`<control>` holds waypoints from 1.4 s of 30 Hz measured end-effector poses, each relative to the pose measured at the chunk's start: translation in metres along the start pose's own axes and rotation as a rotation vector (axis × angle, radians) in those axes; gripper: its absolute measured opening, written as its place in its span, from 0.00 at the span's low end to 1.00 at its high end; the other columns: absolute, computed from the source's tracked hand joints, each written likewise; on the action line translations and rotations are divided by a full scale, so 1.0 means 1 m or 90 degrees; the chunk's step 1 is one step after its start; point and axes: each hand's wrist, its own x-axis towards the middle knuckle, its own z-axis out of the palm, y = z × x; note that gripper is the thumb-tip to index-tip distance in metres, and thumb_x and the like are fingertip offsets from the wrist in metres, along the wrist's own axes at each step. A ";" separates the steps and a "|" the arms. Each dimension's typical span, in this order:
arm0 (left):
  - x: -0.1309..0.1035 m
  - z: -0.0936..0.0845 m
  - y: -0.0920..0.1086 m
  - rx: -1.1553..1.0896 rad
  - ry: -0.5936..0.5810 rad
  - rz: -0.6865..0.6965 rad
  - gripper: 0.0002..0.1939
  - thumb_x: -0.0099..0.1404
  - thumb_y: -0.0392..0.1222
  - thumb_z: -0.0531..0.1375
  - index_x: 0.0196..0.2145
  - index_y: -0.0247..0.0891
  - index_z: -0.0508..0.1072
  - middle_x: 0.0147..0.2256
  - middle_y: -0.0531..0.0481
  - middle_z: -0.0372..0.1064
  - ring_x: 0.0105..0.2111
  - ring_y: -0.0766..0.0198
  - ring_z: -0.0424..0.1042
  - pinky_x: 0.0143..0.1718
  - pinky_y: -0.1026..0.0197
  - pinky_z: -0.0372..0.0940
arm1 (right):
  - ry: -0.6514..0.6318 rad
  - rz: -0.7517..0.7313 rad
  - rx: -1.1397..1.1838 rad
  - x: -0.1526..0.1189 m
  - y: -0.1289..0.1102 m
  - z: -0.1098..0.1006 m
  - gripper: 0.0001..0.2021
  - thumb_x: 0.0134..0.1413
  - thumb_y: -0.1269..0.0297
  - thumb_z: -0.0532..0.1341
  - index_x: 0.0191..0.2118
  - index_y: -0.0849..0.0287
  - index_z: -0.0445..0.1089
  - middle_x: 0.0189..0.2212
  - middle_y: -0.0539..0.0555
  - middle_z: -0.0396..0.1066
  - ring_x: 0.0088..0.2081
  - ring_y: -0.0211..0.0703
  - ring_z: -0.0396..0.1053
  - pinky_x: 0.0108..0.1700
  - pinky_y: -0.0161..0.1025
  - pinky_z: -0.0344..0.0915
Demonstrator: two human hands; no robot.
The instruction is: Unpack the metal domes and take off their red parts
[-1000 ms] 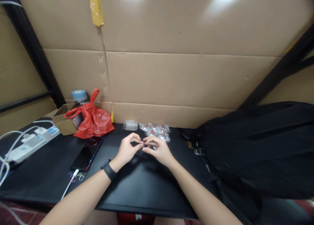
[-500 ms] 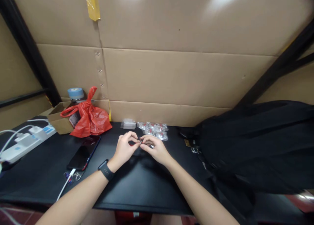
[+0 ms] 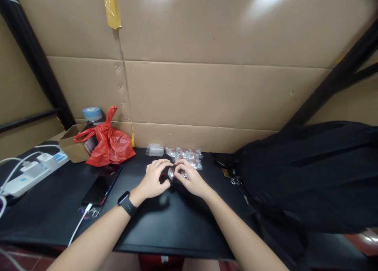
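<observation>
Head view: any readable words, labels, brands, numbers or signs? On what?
Nothing can be read.
Blue lid: pale mark on top, too small.
Label by the red bag: too blurred.
Power strip: blue patches, no legible print.
Packets: red marks, too small.
Shiny piece: too small to tell if marked.
White tag below the table: too blurred.

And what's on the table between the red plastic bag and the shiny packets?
Clear plastic packaging lies between the red plastic bag and the shiny packets in the head view.
</observation>
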 end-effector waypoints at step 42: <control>0.008 0.009 -0.024 -0.170 0.052 -0.123 0.10 0.65 0.48 0.60 0.35 0.41 0.78 0.38 0.48 0.76 0.41 0.58 0.73 0.47 0.56 0.62 | 0.043 0.039 0.047 0.000 0.015 -0.005 0.17 0.53 0.65 0.65 0.49 0.56 0.68 0.47 0.56 0.71 0.42 0.44 0.71 0.40 0.39 0.68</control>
